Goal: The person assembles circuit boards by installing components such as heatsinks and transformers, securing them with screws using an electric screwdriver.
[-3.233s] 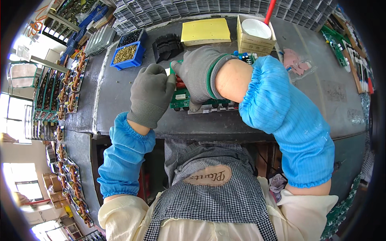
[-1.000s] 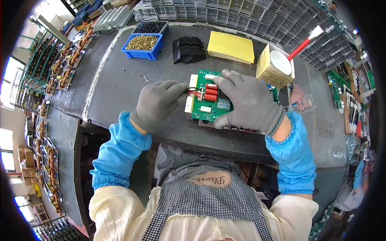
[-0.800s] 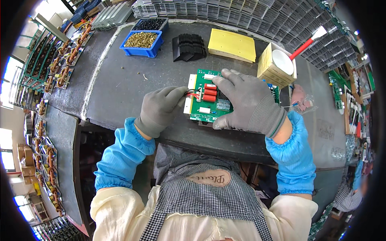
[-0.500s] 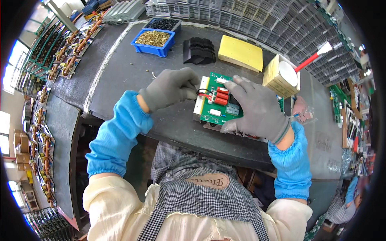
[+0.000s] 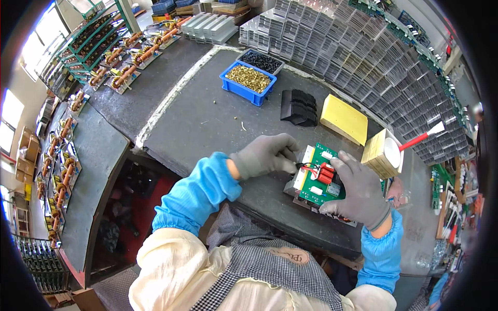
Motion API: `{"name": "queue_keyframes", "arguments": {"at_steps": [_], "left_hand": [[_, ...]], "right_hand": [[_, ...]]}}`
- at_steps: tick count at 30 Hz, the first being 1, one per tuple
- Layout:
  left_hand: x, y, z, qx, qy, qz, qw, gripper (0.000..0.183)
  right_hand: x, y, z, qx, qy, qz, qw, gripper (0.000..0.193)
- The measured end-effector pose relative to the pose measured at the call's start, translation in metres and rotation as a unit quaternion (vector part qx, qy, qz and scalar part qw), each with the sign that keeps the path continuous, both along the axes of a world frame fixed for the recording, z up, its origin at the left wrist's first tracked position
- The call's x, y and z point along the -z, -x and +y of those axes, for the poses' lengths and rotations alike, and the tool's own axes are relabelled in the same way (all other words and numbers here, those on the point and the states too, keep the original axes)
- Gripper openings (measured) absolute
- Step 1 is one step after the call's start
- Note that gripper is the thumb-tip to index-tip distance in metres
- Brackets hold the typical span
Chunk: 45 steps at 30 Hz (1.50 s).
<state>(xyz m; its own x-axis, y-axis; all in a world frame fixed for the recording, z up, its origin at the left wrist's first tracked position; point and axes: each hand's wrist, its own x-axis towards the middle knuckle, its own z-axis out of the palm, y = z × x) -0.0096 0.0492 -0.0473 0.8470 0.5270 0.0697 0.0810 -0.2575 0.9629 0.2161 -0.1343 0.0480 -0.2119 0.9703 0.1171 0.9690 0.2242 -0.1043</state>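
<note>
A green circuit board (image 5: 310, 184) with red cylindrical parts (image 5: 326, 174) and small white blocks lies on a grey metal base at the bench's front edge. My right hand (image 5: 360, 194), in a grey glove, spans the board, thumb at the near edge and fingers over the far edge. At the board's left side my gloved left hand (image 5: 267, 156) has thumb and forefinger pinched at the end of a thin black wire (image 5: 302, 165). The fingertips partly hide that wire end. Red wires run beside it to the board.
Beyond the hands stand a blue bin of brass-coloured fasteners (image 5: 267, 92), a bin of black pieces (image 5: 261, 61), black moulded parts (image 5: 299, 108), a yellow pad stack (image 5: 343, 119) and a box with a red-handled brush (image 5: 381, 155). Stacked metal parts (image 5: 332, 46) line the back.
The view has shifted, so the bench, board and hands appear lower and further right. Both hands keep nearly the same places on the board, the left still pinching at its wires.
</note>
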Motion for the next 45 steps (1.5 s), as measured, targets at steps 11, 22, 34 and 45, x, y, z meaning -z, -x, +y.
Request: {"name": "queue_keyframes", "arguments": {"at_steps": [11, 22, 34, 45], "left_hand": [[0.044, 0.064, 0.103, -0.314, -0.280, 0.261, 0.869, 0.026], [0.052, 0.122, 0.150, -0.444, -0.265, 0.205, 0.831, 0.024], [0.131, 0.138, 0.241, -0.396, 0.006, 0.044, 0.917, 0.039], [0.076, 0.111, 0.150, -0.150, 0.569, -0.345, 0.731, 0.034]], "right_hand": [[-0.001, -0.001, 0.008, 0.002, 0.032, -0.019, 0.999, 0.115], [-0.031, -0.004, -0.007, -0.013, -0.068, -0.064, 0.996, 0.100], [-0.031, -0.081, -0.223, 0.399, -0.214, -0.114, 0.884, 0.073], [0.103, -0.093, -0.507, 0.737, 0.119, -0.167, 0.644, 0.046]]}}
